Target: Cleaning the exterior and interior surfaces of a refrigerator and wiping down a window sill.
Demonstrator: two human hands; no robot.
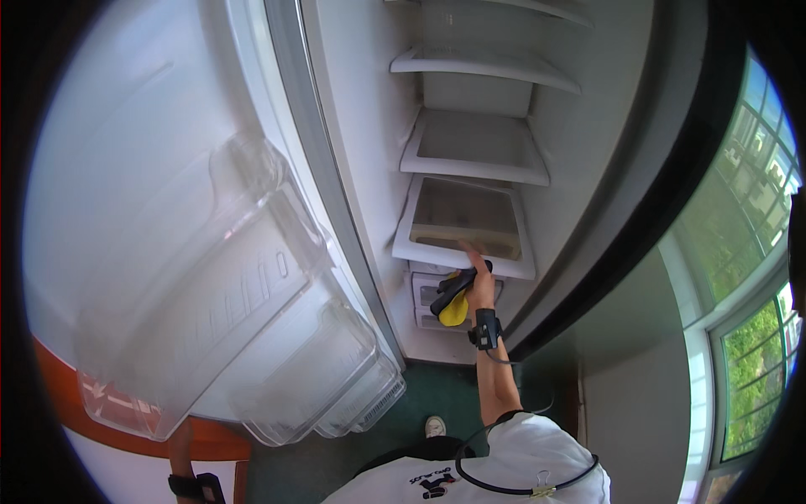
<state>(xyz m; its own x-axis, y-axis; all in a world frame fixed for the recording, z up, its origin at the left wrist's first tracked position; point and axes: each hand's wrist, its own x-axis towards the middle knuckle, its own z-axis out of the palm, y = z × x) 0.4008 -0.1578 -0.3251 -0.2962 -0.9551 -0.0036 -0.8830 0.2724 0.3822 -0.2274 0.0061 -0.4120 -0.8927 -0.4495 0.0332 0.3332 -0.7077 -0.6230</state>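
Observation:
An open refrigerator stands before me. My right hand [482, 280] reaches inside at the front edge of a glass shelf with a white frame [466, 214], gripping a yellow and dark grey cloth [452, 299] that hangs down in front of the drawers. The finger area is slightly blurred. Beneath that shelf sit white-fronted drawers with clear windows [426, 295]. My left hand [181, 435] is at the lower left, beside the clear plastic door bin [126, 409]; its fingers are mostly hidden behind the bin, so what they hold cannot be told.
The refrigerator door [145, 126] stands wide at the left with several clear bins [302, 372]. More shelves [475, 142] rise above. An orange-edged white furniture piece [220, 441] is behind the door. At the right is a window with bars [755, 372].

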